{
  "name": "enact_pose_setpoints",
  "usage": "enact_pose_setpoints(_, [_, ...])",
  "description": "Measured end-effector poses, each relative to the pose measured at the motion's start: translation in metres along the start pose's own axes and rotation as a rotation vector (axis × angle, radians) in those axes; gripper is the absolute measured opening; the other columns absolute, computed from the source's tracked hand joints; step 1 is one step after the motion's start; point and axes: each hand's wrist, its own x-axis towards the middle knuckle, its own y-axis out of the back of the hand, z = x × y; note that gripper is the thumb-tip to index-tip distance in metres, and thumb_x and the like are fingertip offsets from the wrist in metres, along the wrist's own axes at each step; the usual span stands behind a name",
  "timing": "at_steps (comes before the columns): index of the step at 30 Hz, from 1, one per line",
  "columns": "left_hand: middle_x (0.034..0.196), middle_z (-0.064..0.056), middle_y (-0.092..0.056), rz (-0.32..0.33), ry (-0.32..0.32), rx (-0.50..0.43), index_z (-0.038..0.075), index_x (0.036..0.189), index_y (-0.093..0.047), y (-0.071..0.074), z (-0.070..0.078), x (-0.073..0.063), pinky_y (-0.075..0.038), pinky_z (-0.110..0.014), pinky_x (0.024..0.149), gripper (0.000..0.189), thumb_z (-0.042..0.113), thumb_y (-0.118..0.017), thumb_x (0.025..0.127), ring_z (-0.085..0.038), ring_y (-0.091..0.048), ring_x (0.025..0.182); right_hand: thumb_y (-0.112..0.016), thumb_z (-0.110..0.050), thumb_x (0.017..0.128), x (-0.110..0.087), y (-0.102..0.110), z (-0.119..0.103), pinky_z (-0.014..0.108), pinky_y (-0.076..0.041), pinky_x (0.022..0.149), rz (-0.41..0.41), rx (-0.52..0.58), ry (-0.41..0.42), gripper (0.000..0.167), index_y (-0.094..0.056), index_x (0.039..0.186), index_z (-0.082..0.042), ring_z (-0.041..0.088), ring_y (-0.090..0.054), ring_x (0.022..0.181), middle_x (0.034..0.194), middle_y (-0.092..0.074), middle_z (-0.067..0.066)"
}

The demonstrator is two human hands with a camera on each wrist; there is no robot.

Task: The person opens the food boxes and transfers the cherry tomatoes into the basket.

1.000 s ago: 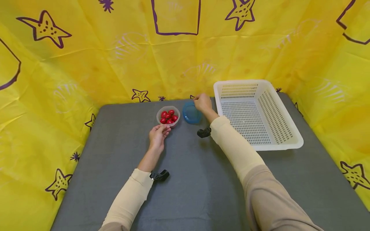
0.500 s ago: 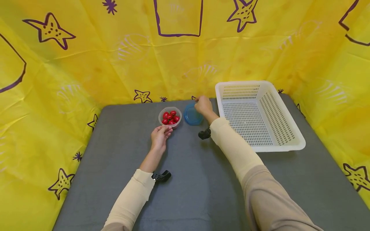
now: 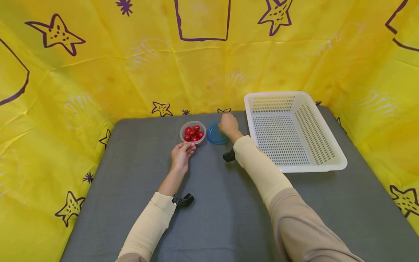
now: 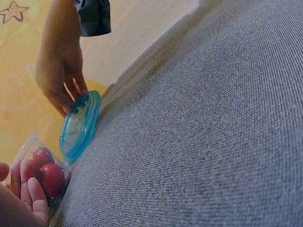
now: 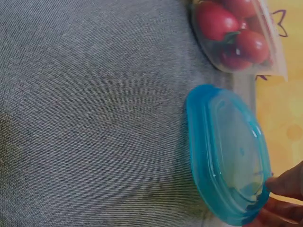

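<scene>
A clear plastic container [image 3: 197, 143] of small red tomatoes [image 3: 194, 133] stands near the back of the table. My left hand [image 3: 180, 156] is at its near rim, thumb and fingertips together on the edge. In the left wrist view, those fingers [image 4: 35, 196] overlap the container's side, with tomatoes behind them. Just right of the container is a translucent blue lid [image 3: 214, 135]. My right hand [image 3: 229, 125] pinches the lid's far right edge. The right wrist view shows the thumb [image 5: 286, 183] on top of the lid [image 5: 236, 142] and fingers beneath, with the lid tilted.
A large white perforated plastic basket [image 3: 327, 145] stands to the right of my right hand. Grey cloth covers the table [image 3: 137, 156]. A yellow patterned curtain [image 3: 196, 80] rises along the back and both sides.
My right hand has moved slightly left and toward me, and the blue lid has come a little closer to the container. The left hand stays at the container's rim.
</scene>
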Motion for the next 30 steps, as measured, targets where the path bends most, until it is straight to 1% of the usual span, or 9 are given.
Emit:
enact_pose_setpoints(2, [0.070,0.006,-0.070,0.003,0.003,0.001,0.008,0.095,-0.055,0.000,0.000,0.000,-0.054,-0.021,0.071,0.004,0.010,-0.057,0.097,-0.005,-0.067,0.065,-0.054,-0.015,0.094,0.000,-0.003,0.000,0.045,-0.053,0.088,-0.012,-0.017,-0.004,0.024,-0.067,0.105,0.003,0.035,-0.064,0.105,0.116,-0.064,0.019])
enact_pose_setpoints(4, [0.071,0.005,-0.070,0.008,0.006,0.001,0.008,0.096,-0.055,0.001,-0.001,0.001,-0.054,-0.021,0.072,0.004,0.010,-0.057,0.097,-0.006,-0.068,0.065,-0.053,-0.015,0.095,-0.001,-0.006,0.000,0.045,-0.053,0.089,-0.027,-0.023,-0.006,0.025,-0.067,0.107,0.002,0.034,-0.063,0.106,0.116,-0.064,0.019])
enact_pose_setpoints(10, [0.072,0.006,-0.070,0.013,0.013,0.008,0.008,0.099,-0.053,0.001,-0.001,0.001,-0.055,-0.021,0.074,0.008,0.012,-0.059,0.096,-0.006,-0.068,0.067,-0.053,-0.013,0.094,-0.001,-0.015,0.001,0.043,-0.055,0.084,-0.048,-0.053,-0.012,0.021,-0.067,0.102,0.000,0.032,-0.064,0.102,0.109,-0.067,0.017])
enact_pose_setpoints(13, [0.072,0.007,-0.070,0.011,0.014,0.005,0.008,0.098,-0.052,0.001,-0.001,0.001,-0.055,-0.021,0.074,0.008,0.011,-0.059,0.096,-0.006,-0.068,0.067,-0.053,-0.013,0.094,-0.001,-0.017,0.002,0.042,-0.055,0.084,-0.053,-0.072,-0.018,0.021,-0.067,0.102,0.000,0.032,-0.064,0.101,0.108,-0.068,0.017])
enact_pose_setpoints(20, [0.074,0.005,-0.070,0.019,0.013,0.016,0.009,0.100,-0.052,0.002,-0.002,0.001,-0.054,-0.020,0.072,0.010,0.013,-0.060,0.096,-0.007,-0.068,0.068,-0.054,-0.013,0.094,-0.002,-0.017,0.003,0.043,-0.056,0.084,-0.066,-0.073,-0.015,0.021,-0.067,0.102,0.001,0.033,-0.065,0.100,0.108,-0.068,0.018])
enact_pose_setpoints(26, [0.073,0.006,-0.070,0.007,0.014,0.017,0.009,0.098,-0.053,0.002,-0.001,0.001,-0.054,-0.021,0.074,0.007,0.012,-0.059,0.096,-0.006,-0.068,0.067,-0.053,-0.012,0.094,0.000,-0.016,0.005,0.044,-0.056,0.081,-0.051,-0.085,0.004,0.019,-0.066,0.099,0.001,0.033,-0.066,0.097,0.105,-0.068,0.019])
enact_pose_setpoints(30, [0.073,0.006,-0.070,0.002,0.018,0.022,0.008,0.098,-0.053,0.003,0.000,0.001,-0.054,-0.022,0.075,0.006,0.012,-0.058,0.096,-0.006,-0.067,0.067,-0.053,-0.012,0.094,0.001,-0.015,0.005,0.043,-0.055,0.081,-0.060,-0.082,0.005,0.018,-0.066,0.099,0.000,0.032,-0.065,0.096,0.105,-0.068,0.018])
